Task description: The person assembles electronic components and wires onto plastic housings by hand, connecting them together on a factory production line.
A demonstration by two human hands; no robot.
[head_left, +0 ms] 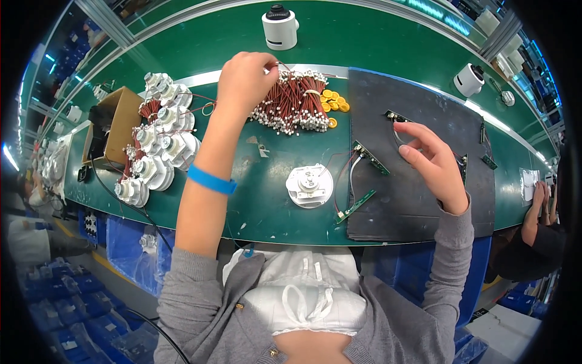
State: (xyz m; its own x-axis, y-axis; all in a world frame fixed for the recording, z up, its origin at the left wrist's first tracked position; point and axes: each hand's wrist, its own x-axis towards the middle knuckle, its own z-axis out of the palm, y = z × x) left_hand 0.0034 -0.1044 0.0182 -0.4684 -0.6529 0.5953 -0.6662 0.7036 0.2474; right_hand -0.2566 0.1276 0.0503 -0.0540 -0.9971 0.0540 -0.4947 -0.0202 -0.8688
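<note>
My left hand (245,82) reaches over the left side of a pile of dark red wires (285,100) with white connectors. Its thumb and forefinger are pinched together on a thin wire (282,64) at the pile's far edge. Above the black mat, my right hand (431,162) has thumb and forefinger apart beside a narrow green circuit board (397,116) with a cable. Whether a fingertip touches that cable is unclear. A round white part (310,186) sits between my arms, a thin wire running from it toward another circuit board (371,158). A third board (356,205) lies at the mat's left edge.
Several white round assemblies (173,148) crowd the left, next to a cardboard box (120,130). Yellow discs (335,101) lie right of the wires. White cameras (279,29) stand farther back. More boards (488,161) rest on the black mat (418,209). Another person's hands (539,195) are far right.
</note>
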